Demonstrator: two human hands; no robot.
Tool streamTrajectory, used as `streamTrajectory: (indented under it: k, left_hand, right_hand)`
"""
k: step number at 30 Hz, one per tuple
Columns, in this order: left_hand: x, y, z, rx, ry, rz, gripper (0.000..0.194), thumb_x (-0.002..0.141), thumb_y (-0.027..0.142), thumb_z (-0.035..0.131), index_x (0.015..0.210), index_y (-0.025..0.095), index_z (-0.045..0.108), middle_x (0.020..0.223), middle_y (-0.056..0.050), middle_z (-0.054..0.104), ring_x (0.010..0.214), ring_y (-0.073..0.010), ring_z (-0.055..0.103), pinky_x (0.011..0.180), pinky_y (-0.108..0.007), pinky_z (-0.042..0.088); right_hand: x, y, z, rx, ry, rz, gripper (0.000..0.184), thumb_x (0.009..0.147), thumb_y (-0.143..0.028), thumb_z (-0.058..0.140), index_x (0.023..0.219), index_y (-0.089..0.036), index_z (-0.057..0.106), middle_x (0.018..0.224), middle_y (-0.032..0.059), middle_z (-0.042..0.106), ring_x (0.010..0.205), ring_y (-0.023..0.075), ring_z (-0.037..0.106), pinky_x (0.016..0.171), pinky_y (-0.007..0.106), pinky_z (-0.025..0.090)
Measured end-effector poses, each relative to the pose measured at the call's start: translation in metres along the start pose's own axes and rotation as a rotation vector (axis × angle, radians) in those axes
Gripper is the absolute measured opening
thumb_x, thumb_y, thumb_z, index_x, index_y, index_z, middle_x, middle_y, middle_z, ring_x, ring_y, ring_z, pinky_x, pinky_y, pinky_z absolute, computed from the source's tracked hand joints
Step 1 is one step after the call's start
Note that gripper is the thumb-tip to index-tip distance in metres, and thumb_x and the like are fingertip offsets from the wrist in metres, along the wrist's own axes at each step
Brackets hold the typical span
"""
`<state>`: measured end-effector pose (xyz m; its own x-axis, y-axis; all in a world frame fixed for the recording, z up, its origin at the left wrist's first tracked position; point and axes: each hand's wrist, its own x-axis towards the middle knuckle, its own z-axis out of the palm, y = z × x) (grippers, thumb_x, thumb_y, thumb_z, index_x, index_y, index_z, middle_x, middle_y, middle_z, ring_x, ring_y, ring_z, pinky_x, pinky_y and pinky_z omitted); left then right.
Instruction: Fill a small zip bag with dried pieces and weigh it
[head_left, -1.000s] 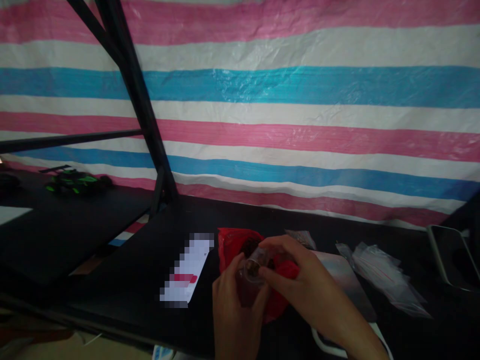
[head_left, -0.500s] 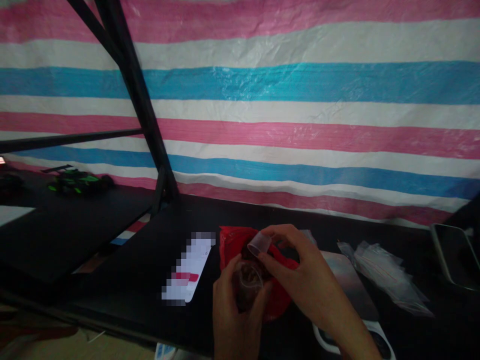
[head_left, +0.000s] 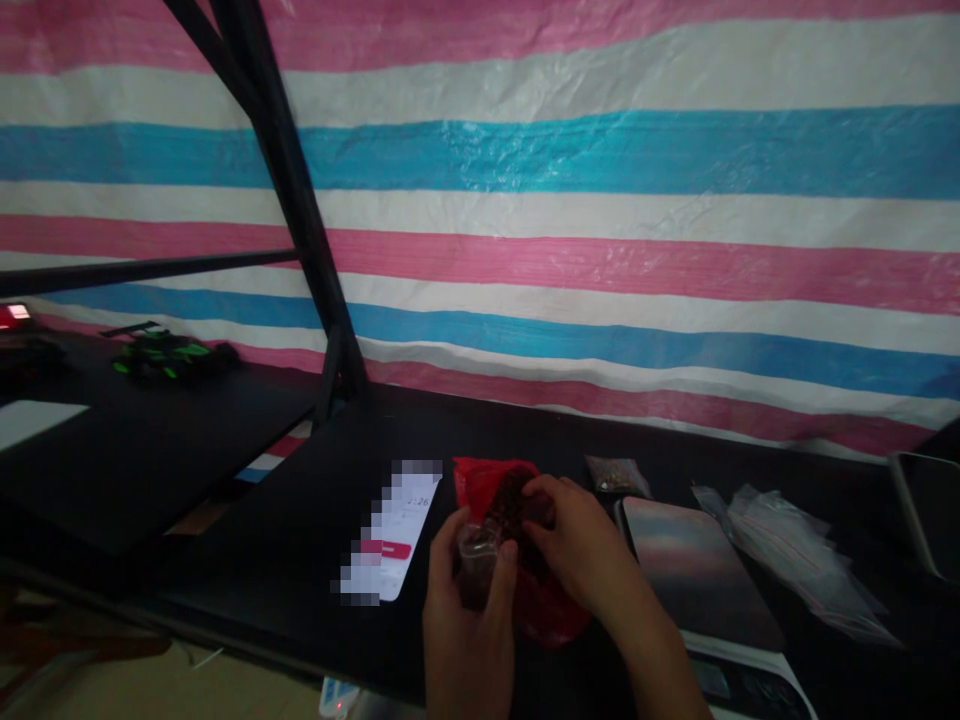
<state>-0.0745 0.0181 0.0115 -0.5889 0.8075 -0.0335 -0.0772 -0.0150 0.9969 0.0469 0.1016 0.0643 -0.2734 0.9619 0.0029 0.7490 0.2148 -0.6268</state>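
My left hand (head_left: 471,625) is closed around a small clear zip bag (head_left: 480,550), its mouth held apart between thumb and fingers. Just behind it lies an opened red plastic bag (head_left: 475,482) with brown granules (head_left: 511,498) inside. My right hand (head_left: 589,550) reaches into the red bag, fingertips pinched among the granules. It grips a small clear plastic cup (head_left: 541,514), now mostly hidden by the fingers and the dark contents. What the zip bag holds is too dim to make out.
Right of my hands stands a kitchen scale (head_left: 701,570), with a filled zip bag (head_left: 616,474) behind it. Loose zip bags (head_left: 802,550) lie farther right. A lit phone (head_left: 401,530) is to the left. A toy car (head_left: 169,355) sits beyond the black frame post (head_left: 300,190).
My right hand has lowered the plastic cup from above the zip bag into the granules in the red bag. The left hand keeps its hold. The view has shifted slightly.
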Motion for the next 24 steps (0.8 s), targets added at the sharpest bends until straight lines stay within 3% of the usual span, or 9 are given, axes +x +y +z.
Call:
streamTrajectory:
  k: [12,19,24]
  left_hand:
    - [0.0,0.012,0.01,-0.063,0.048,0.015,0.067,0.079,0.06,0.077,0.13,0.02,0.061,0.118,-0.013,0.078,0.105,-0.0295,0.078,0.09,-0.044,0.065]
    - [0.003,0.0,0.007,0.183,0.125,0.127,0.069,0.076,0.053,0.083,0.136,0.026,0.063,0.134,-0.01,0.074,0.127,-0.0348,0.069,0.108,-0.054,0.056]
    - [-0.001,-0.003,0.011,0.311,0.06,0.235,0.063,0.077,0.057,0.08,0.131,0.026,0.068,0.127,-0.012,0.075,0.12,-0.0377,0.07,0.104,-0.062,0.054]
  right_hand:
    - [-0.005,0.0,-0.001,0.276,-0.113,0.0,0.019,0.093,-0.019,0.065,0.108,-0.021,0.076,0.091,0.0051,0.082,0.084,0.0219,0.078,0.073,0.03,0.052]
    - [-0.003,0.016,-0.02,0.53,-0.099,0.014,0.027,0.094,-0.037,0.065,0.114,-0.019,0.072,0.093,0.0065,0.081,0.084,0.0226,0.076,0.074,0.032,0.055]
    - [-0.009,0.007,-0.037,0.749,-0.035,-0.053,0.034,0.087,-0.047,0.072,0.111,-0.022,0.069,0.099,0.0056,0.081,0.092,0.0226,0.077,0.081,0.033,0.058]
